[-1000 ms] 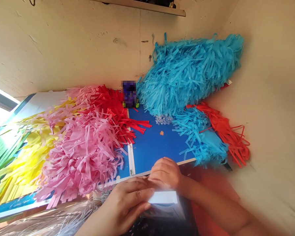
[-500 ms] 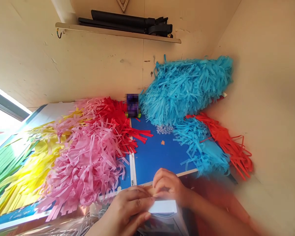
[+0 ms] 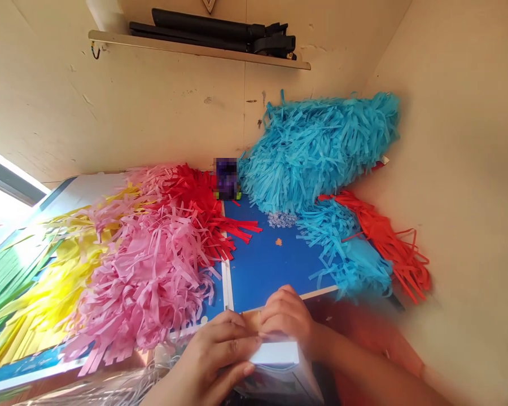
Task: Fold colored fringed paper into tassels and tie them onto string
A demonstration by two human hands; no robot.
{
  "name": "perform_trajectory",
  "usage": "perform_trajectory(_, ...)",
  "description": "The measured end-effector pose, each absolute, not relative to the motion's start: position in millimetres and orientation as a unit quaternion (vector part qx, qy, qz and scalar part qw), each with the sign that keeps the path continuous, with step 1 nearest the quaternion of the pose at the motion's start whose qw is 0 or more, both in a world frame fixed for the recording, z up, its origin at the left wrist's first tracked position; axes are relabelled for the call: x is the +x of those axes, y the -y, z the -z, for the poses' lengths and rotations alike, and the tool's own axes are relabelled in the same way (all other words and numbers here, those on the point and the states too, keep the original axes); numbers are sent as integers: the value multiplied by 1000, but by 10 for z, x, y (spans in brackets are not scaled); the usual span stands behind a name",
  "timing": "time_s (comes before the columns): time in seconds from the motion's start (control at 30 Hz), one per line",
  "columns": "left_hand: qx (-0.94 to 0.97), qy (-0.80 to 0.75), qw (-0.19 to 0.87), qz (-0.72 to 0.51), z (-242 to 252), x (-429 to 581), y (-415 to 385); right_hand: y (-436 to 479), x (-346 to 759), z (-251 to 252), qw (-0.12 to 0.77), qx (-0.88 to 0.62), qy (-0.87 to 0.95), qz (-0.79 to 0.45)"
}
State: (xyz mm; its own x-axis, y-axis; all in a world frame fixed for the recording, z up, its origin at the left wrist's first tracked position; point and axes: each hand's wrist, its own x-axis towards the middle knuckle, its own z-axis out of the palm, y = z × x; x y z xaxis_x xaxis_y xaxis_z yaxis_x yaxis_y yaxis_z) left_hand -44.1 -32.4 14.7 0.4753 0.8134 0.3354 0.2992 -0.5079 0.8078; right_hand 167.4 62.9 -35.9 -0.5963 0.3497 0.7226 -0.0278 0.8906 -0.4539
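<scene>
A white box (image 3: 275,353) stands upright at the bottom of the view, close to my body, its lower part cut off by the frame edge. My left hand (image 3: 220,355) grips its left top corner, thumb on the near side and fingers along the top. Behind the top edge, my right hand (image 3: 288,318) is curled against the box, its fingertips mostly hidden. Beyond the hands lies a blue table (image 3: 275,270). Pink tissue fringe (image 3: 152,270) is heaped to the left, and light blue fringe (image 3: 322,152) to the right.
Yellow fringe (image 3: 71,282), green strips (image 3: 8,287) and red fringe (image 3: 198,197) cover the left side. Red-orange strips (image 3: 389,248) hang at the right edge. A wall shelf (image 3: 203,52) carries a black folded tripod-like item (image 3: 211,34). Clear plastic (image 3: 131,378) lies below left.
The whole view has shifted slightly. My hands keep nearly the same place on the box, with the right fingers a little more closed.
</scene>
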Motion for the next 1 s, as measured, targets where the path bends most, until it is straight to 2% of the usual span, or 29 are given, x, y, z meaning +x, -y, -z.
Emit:
perform_trajectory(0.2,785,-359,339,-373,-173,-449,322,-645,1636,406,442,-140,849,-253)
perform_trajectory(0.37,784,-362,340,-372,-157,-451,309,-653,1623,336,465,-123,830,-282)
perform_trajectory(0.47,782,-372,338,-369,-141,-459,300,-634,1653,326,444,-172,802,-359)
perform_trajectory(0.57,783,-374,330,-371,-140,-465,292,-670,1691,341,428,-242,709,-506)
perform_trajectory(0.63,788,-370,326,-369,-155,-460,290,-743,1710,342,376,-247,650,-612)
perform_trajectory(0.73,802,-358,308,-366,-202,-434,291,-857,1734,323,227,-224,645,-695)
perform_trajectory(0.8,812,-353,285,-367,-235,-415,294,-869,1751,302,150,-229,653,-706)
perform_trajectory(0.87,822,-361,246,-365,-263,-410,299,-819,1779,258,131,-259,657,-697)
perform_trajectory(1.0,839,-395,124,-353,-316,-462,309,-816,1979,-45,226,-368,678,-595)
